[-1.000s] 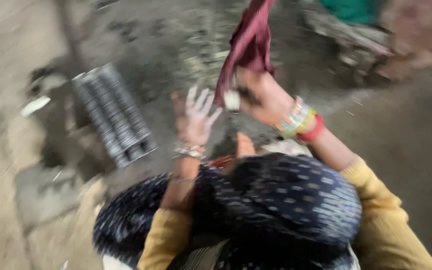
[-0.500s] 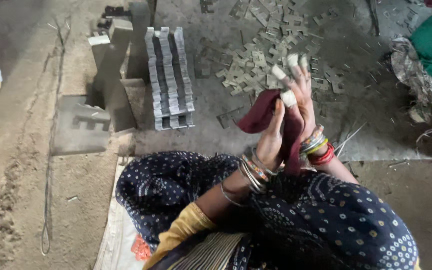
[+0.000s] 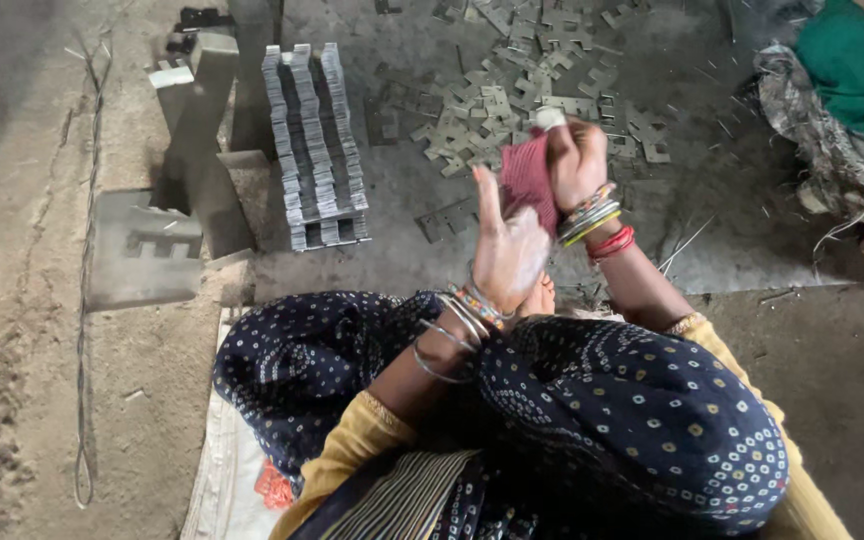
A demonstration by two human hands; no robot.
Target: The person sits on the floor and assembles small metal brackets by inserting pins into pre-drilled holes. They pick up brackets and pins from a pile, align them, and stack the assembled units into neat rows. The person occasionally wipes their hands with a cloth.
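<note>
Gripping a dark red cloth (image 3: 530,176), the right hand (image 3: 576,160) is closed tight round its top edge, a pale wrap showing on one fingertip. The left hand (image 3: 505,250) is up beside it, palm open, fingers spread, pressed flat against the cloth's near side, so the two hands are together with the cloth between them. Half a second ago the cloth sat bunched between both hands; a second ago it hung long from the raised right hand while the left reached for it empty. So it has been gathered in and is now drawn short and held in front of the chest, and by my reading the handling of the cloth is well in hand, not just begun.

Bangles (image 3: 592,215) ring both wrists. Below them a bare foot (image 3: 542,297) peeps out from the dark dotted dress (image 3: 642,400).

Farther out, on the far ground, lie scattered flat metal pieces (image 3: 512,90), untouched. To the left stands a neat stacked block of the same plates (image 3: 314,145), and left again a grey metal stand (image 3: 142,245). Far right, a green cloth bundle (image 3: 857,60) lies on the dusty ground (image 3: 32,300).
</note>
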